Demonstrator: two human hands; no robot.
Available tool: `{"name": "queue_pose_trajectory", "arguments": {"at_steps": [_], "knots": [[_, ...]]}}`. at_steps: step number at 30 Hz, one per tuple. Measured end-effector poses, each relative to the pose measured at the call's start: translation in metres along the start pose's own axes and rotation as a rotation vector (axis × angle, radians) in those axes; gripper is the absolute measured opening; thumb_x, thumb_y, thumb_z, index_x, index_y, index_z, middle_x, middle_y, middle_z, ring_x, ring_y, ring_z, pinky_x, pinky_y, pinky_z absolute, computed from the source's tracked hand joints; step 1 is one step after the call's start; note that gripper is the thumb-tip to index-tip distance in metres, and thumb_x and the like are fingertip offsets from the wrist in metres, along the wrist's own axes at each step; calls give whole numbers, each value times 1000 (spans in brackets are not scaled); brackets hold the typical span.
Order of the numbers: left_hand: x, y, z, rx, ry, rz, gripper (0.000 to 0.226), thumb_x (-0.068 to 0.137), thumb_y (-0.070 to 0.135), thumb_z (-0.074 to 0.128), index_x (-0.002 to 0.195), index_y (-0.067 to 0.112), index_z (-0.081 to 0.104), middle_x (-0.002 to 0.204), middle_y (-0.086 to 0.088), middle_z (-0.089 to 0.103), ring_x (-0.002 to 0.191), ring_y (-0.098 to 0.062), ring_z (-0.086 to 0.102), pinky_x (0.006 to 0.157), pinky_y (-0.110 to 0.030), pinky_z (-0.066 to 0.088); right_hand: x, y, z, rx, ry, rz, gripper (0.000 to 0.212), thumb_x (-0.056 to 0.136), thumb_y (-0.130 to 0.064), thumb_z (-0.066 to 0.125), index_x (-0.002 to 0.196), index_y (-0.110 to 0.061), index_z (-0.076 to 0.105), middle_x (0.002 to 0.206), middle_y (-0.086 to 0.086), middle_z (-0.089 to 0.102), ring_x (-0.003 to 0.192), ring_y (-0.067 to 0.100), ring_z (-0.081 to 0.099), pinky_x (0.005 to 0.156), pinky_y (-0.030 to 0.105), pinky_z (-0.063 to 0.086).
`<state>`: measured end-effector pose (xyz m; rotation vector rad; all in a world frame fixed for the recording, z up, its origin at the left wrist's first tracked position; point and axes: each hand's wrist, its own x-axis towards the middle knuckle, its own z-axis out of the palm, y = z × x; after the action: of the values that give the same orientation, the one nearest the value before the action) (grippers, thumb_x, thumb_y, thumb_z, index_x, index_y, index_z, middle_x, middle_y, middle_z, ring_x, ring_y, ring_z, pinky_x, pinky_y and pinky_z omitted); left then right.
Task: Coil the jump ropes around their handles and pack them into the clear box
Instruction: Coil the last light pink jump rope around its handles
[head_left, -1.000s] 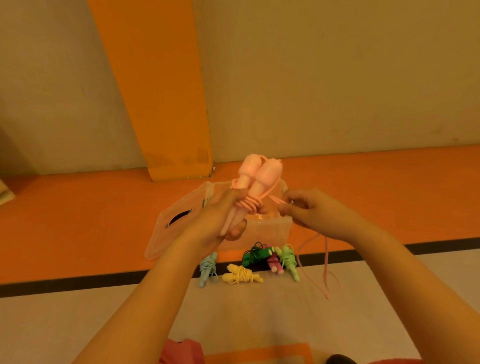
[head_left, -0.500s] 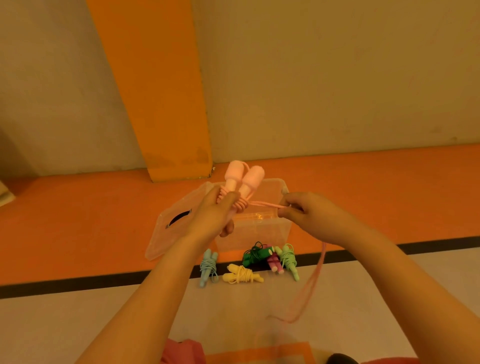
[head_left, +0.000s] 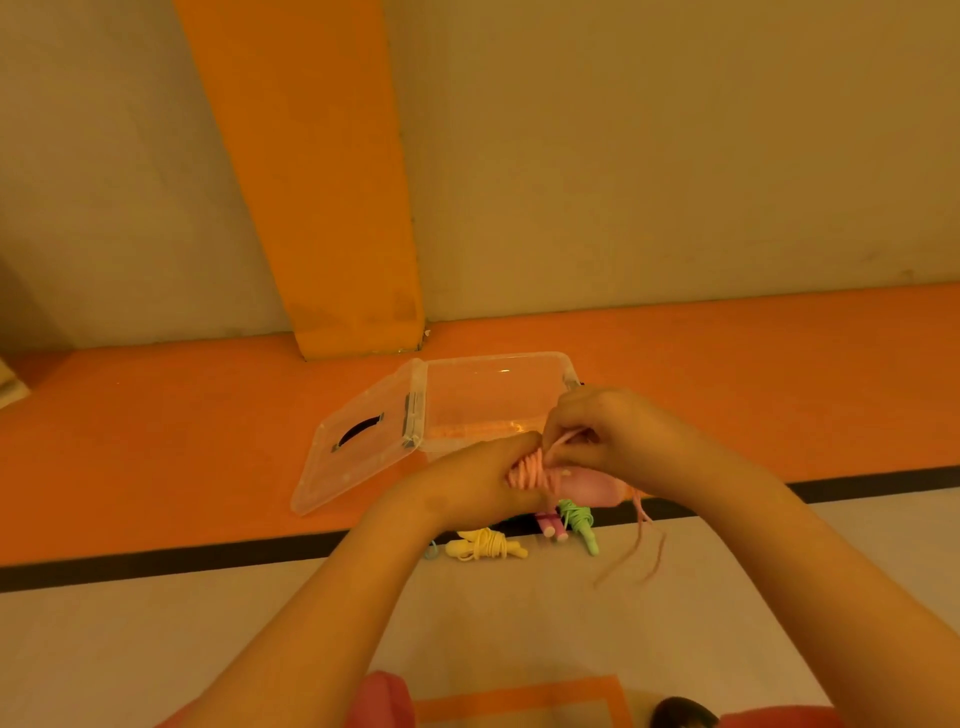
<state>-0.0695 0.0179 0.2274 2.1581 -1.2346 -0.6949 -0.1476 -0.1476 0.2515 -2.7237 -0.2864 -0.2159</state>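
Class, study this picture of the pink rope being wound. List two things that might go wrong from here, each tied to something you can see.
1. The right hand only pinches the pink rope; if that pinch slips, the coils beside the left hand may loosen.
2. The loose tail hangs close to the green rope on the floor and might snag it.

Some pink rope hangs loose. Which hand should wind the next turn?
Right. The right hand already pinches the rope at the coil, with the loose tail hanging on its side. The left hand is busy gripping the handles.
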Motion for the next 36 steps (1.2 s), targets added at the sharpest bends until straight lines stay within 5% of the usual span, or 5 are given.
{"name": "queue_pose_trajectory", "arguments": {"at_steps": [9, 14, 20, 28, 36], "knots": [[-10, 10, 10, -33, 75, -22, 30, 86, 44, 65, 111, 30, 60, 104, 5, 68, 93, -12, 63, 83, -37, 52, -3, -4, -3, 266, -41, 96, 11, 77, -24, 75, 79, -14, 69, 76, 0, 66, 72, 12, 58, 66, 31, 46], [-13, 12, 2, -270, -75, 37, 6, 88, 20, 66, 94, 20, 63, 69, -3, 62, 54, -21, 50, 47, -28, 39, -8, 4, -17, 483, -29, 180, 31, 68, -29, 81, 77, -11, 58, 67, 11, 54, 61, 10, 44, 56, 27, 33], [-14, 14, -2, -600, -125, 96, 13, 85, 22, 60, 97, 16, 61, 74, -4, 67, 43, -13, 43, 42, -24, 32, -23, 27, -30, 770, 40, 274, 23, 80, -28, 64, 71, -7, 64, 66, 12, 50, 60, 18, 43, 51, 23, 35], [-12, 8, -23, -1068, 311, 92, 36, 99, 31, 36, 105, -3, 50, 55, -2, 63, 34, -10, 35, 41, -22, 26, -28, 29, -20, 540, -53, 428, 36, 95, -35, 48, 75, -12, 66, 56, 3, 42, 47, 10, 33, 45, 19, 30], [-3, -14, -30, -1057, 556, -71, 20, 98, 24, 48, 114, 13, 49, 81, -16, 67, 36, -16, 41, 39, -19, 32, -27, 17, -26, 291, -4, 320, 26, 91, -36, 56, 69, -27, 65, 52, -7, 40, 47, 4, 34, 50, 22, 28]]}}
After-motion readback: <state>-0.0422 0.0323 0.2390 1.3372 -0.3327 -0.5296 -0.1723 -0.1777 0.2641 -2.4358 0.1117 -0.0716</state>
